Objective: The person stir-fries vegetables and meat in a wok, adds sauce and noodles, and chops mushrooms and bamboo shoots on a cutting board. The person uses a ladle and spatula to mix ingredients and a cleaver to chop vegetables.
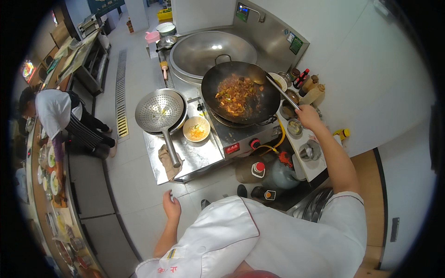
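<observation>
My right hand (308, 116) grips the end of a long-handled metal wok ladle (257, 74). The ladle's bowl rests at the upper right inside wall of a dark wok (212, 92), which sits on a gas burner. Diced food in a reddish-brown sauce (237, 95) lies in the wok. My left hand (172, 205) hangs low by the front of the steel counter, loosely curled and holding nothing. Nearest to it is a brown cloth (169, 163), partly under the handle of a perforated strainer (160, 110). Beside the strainer stands a bowl with orange scraps (196, 129).
A large steel wok (194, 52) lies behind the burner. Sauce bottles (309, 85) and small bowls line the right shelf. Below stand a gas cylinder (280, 175) with a yellow hose (282, 133) and a jug (250, 173). At left, another person (57, 107) bends over a counter.
</observation>
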The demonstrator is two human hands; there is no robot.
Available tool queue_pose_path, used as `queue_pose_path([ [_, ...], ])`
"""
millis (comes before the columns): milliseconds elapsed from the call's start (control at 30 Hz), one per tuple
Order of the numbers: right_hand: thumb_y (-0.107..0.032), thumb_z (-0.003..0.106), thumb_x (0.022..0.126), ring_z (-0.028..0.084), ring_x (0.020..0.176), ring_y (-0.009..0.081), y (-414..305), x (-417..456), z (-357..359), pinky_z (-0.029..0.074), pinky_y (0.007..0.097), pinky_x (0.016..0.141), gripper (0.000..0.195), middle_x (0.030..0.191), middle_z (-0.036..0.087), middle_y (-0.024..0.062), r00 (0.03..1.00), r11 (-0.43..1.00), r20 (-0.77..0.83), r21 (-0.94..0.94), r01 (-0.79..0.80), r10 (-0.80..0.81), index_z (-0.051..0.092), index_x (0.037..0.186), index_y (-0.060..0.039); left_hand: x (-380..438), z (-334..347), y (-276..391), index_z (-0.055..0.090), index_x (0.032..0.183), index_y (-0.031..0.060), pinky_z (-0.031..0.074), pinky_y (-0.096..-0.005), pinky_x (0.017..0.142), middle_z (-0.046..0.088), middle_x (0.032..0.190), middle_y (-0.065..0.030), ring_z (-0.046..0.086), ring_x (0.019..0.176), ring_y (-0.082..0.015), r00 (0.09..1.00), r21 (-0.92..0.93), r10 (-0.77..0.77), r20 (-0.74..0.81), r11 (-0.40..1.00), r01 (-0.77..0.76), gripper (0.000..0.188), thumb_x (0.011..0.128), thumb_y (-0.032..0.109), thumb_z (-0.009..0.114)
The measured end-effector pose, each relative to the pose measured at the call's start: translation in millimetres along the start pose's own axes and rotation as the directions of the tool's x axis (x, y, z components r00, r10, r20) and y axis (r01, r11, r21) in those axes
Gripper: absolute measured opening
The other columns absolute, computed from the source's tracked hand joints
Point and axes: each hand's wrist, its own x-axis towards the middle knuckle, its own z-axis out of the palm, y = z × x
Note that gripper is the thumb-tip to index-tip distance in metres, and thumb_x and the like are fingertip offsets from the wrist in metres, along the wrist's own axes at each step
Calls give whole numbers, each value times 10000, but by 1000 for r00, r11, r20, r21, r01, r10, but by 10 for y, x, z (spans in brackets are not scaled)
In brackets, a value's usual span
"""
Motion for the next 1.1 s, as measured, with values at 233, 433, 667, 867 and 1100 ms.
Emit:
queue_pose_path([
  [233,-244,576,1023,522,452,161,-19,280,263,404,343,435,315,675,614,71,936,885,349,450,-121,-50,651,851,9,-1273,337,-683,576,1342,-20,559,-399,844,689,1197,-186,710,956,-268,790,53,-567,236,819,572,501,859,68,675],
  [433,-232,563,1026,494,445,134,193,-97,-86,390,300,424,265,687,603,33,886,878,451,461,-126,-110,640,886,-20,-1812,476,-1019,660,1229,-63,569,-355,824,750,1024,-189,725,938,-245,610,44,-679,409,682,730,445,872,201,676],
  [667,-232,577,1023,542,466,172,155,427,327,416,352,448,322,712,655,84,912,915,345,397,72,-221,686,859,23,-1819,509,-917,703,1175,-27,568,-328,803,757,991,-151,717,900,-228,640,-8,-664,386,692,722,372,886,204,657],
  [867,-244,579,1023,592,523,211,391,319,-167,456,379,473,335,738,673,113,865,937,478,349,-30,-151,704,902,42,-1456,492,-228,656,1186,9,582,-348,716,715,960,-97,711,846,-238,557,-242,-709,433,504,829,290,931,143,617],
  [1100,-289,577,986,596,507,199,169,529,232,481,387,520,361,633,632,83,931,944,330,328,40,-154,660,825,23,-1286,607,-347,613,1229,37,571,-337,600,687,936,-92,707,772,-230,569,-234,-655,497,531,815,283,963,130,590],
])
